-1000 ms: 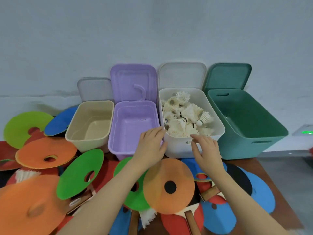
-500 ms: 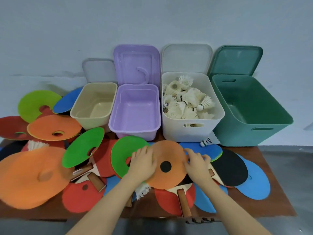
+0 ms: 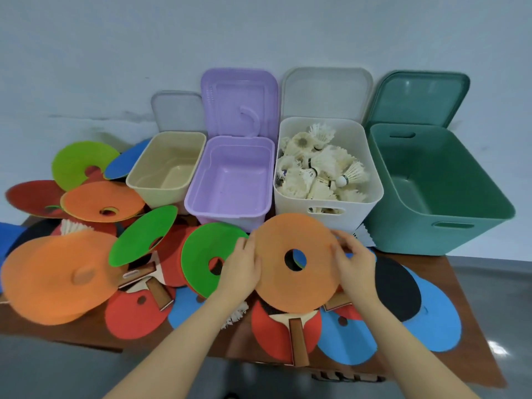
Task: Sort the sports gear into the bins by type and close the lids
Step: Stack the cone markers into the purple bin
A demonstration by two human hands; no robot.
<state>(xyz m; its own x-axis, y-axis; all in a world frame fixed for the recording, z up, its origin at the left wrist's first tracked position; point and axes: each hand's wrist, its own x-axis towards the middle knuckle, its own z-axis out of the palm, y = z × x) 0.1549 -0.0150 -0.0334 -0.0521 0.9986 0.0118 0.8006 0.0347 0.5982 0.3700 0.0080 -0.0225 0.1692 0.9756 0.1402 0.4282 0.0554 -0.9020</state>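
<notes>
Both hands (image 3: 299, 266) have lifted orange disc (image 3: 296, 283).

Hidden under the flat orange disc with a round hole (image 3: 296, 263): most of the red-faced wooden paddle (image 3: 285, 326). Cut off by the left edge: a blue flat disc (image 3: 7, 236). Blurred: the big orange disc (image 3: 54, 276). Mostly covered: a white feather shuttlecock (image 3: 234, 313).

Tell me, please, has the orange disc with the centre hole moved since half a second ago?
Yes. The orange disc, gripped by both hands, has risen toward the white bin; its top edge now overlaps the bin's front wall.
</notes>
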